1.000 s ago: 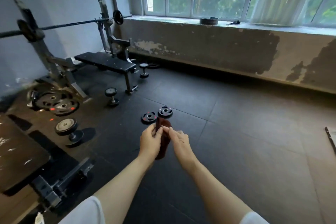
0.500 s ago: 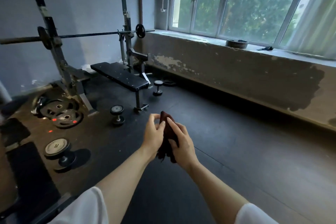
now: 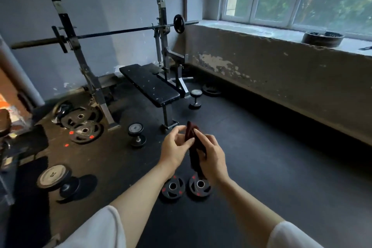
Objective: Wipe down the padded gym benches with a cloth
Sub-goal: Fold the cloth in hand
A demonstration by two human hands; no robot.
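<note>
Both forearms reach forward, the right hand (image 3: 211, 159) gripping a dark red cloth (image 3: 192, 139) and the left hand (image 3: 175, 149) pinching its upper edge — a dumbbell (image 3: 54, 176) at the floor's left edge reads "20".

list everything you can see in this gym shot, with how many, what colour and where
padded bench: one, black with pale specks, under the rack
rack: one, dark metal, against the grey wall
barbell: one, dark, resting across the rack
dumbbells: three, black with pale ends; two near the bench foot, one at far left
small plates: two, black with red marks, on the floor below the hands
large plates: a pile, black, by the rack's base; count unclear
window-sill plate: one, dark, on the sill at right
cloth: one, dark red, bunched between both hands
left hand: pinches the cloth
right hand: grips the cloth
</note>
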